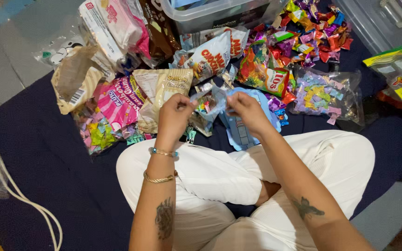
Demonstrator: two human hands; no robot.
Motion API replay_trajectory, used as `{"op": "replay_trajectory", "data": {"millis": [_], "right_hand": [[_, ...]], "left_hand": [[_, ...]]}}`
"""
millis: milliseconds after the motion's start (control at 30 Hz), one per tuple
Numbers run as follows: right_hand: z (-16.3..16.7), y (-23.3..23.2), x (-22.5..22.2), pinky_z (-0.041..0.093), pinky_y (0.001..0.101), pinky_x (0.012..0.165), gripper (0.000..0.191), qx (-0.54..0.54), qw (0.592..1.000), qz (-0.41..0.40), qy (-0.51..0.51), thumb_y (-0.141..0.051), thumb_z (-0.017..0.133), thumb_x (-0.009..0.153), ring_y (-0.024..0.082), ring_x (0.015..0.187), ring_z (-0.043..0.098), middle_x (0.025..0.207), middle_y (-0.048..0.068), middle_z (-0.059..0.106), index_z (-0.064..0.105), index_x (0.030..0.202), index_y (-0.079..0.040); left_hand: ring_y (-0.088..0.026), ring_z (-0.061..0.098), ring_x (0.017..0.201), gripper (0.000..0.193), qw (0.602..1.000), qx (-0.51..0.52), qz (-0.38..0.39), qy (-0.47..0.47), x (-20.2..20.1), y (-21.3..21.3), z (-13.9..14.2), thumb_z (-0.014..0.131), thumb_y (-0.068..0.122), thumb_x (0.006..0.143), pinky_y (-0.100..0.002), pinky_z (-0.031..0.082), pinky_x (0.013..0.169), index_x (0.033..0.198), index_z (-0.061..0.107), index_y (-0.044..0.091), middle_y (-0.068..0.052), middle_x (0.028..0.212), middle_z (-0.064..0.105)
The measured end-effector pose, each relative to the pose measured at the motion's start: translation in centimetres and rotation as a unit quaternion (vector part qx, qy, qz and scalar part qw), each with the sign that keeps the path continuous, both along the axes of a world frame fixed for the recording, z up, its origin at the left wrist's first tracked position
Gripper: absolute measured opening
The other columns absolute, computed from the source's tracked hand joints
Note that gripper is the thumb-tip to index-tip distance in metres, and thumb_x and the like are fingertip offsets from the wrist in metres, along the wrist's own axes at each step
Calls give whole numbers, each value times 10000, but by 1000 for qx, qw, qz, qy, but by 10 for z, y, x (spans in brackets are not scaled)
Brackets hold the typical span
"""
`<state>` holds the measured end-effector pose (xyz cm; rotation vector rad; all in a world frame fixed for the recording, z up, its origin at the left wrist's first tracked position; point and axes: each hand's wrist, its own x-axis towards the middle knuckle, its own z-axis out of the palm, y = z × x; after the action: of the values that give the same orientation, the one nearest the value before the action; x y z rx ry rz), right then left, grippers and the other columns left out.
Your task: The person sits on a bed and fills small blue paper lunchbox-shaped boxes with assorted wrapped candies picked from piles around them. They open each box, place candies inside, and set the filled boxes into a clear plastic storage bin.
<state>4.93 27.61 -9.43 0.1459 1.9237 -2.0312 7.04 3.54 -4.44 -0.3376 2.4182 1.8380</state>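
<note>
While I watch from the head camera, both hands meet over the lap and work on one small clear bag (209,103) with bright sweets inside. The left hand (174,115) has its fingers curled, thumb and forefinger pinching the bag's left edge; the right hand (247,111) pinches the right edge the same way, so the bag hangs stretched between them, just above a flat blue pouch (243,130) on the dark blue mat (47,162). Beyond the hands I see open packets spread out — a pink candy packet (117,102) with small wrapped sweets spilling beside it, a cream chocolate packet (161,88), and a clear bag of pastel sweets (326,95) to the right. A loose heap of shiny wrapped candies (312,32) lies further back, next to a clear plastic tub (219,16); I cannot tell what the tub holds
</note>
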Motion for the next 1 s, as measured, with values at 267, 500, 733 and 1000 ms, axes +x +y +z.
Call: {"op": "replay_trajectory", "data": {"millis": [267, 500, 733, 1000], "right_hand": [[2, 10, 29, 508, 270, 620, 240, 250, 955, 15, 161, -268, 691, 984, 113, 718, 614, 903, 29, 630, 676, 958, -30], [47, -10, 28, 555, 338, 768, 242, 307, 922, 0, 235, -235, 752, 921, 217, 889, 660, 991, 90, 644, 668, 999, -22], [40, -156, -52, 426, 523, 1046, 328, 310, 764, 213, 524, -239, 714, 844, 338, 1279, 573, 1320, 99, 672, 737, 1165, -173], [-6, -235, -103, 354, 539, 1093, 396, 626, 447, 603, 214, -470, 540, 942, 266, 1221, 628, 1248, 49, 718, 764, 1188, -256]], "left_hand": [[-155, 607, 689, 217, 994, -50, -71, 70, 10, 10, -1, 808, 160, 842, -312, 502, 650, 801, 660, 6, -82, 790, 646], [-176, 658, 713, 246, 990, -79, -107, 48, 5, 9, -23, 817, 189, 811, -332, 531, 675, 786, 650, 10, -79, 857, 660], [-313, 624, 1142, 326, 952, -119, -182, 216, -8, 22, -102, 651, 136, 940, -404, 502, 977, 1247, 637, 26, -171, 1278, 661], [-330, 608, 1271, 395, 990, 19, -138, 11, 0, -5, -65, 600, 193, 952, -418, 481, 1021, 1302, 597, 9, -205, 1349, 649]]}}
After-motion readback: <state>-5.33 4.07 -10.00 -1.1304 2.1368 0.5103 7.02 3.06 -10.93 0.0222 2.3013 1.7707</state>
